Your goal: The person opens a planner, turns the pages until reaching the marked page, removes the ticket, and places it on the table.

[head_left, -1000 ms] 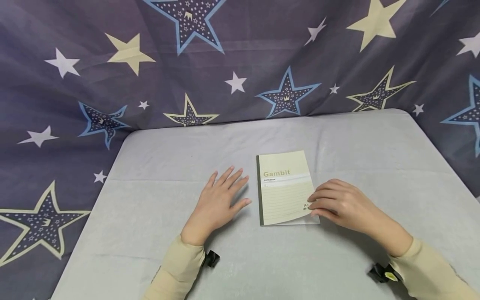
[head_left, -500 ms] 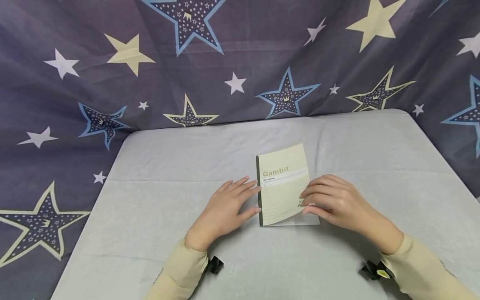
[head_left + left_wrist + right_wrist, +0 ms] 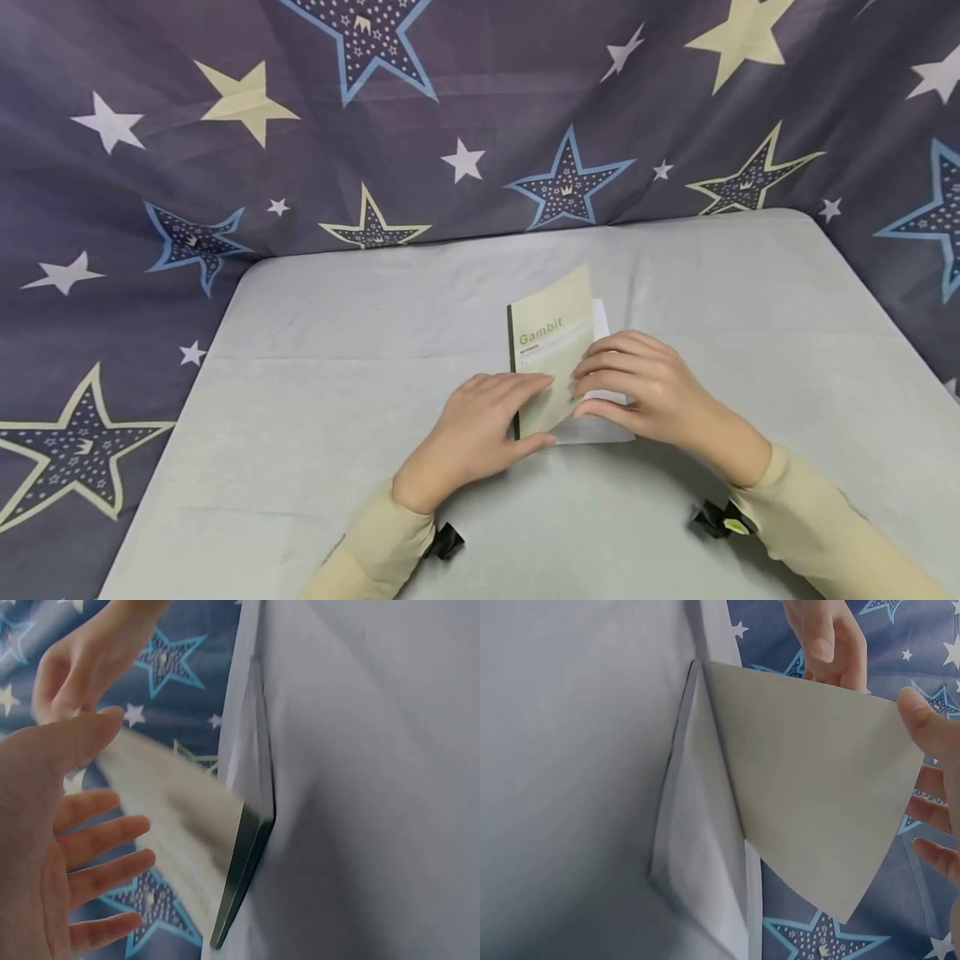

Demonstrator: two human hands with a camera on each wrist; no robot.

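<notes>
A cream notebook (image 3: 551, 333) with a dark green spine and "Gambit" on its front lies on the grey-covered surface, its cover tilted up from the right side. My right hand (image 3: 645, 383) pinches the free edge of that cover between thumb and fingers. White pages (image 3: 596, 429) show beneath it, and in the right wrist view the plain inside of the cover (image 3: 817, 772) stands well away from the page block. Over the spine side, my left hand (image 3: 483, 429) has its fingers stretched out. In the left wrist view its fingers (image 3: 112, 877) look apart from the cover, holding nothing.
Grey cloth (image 3: 337, 400) covers the surface under the notebook. A dark curtain (image 3: 487, 83) printed with stars hangs behind its far edge and along the sides. Black wrist-worn devices (image 3: 446, 542) sit under both sleeves.
My right hand has lifted the cover's free edge and carried it leftward, uncovering white pages. My left hand has moved right, from beside the notebook to over its spine side.
</notes>
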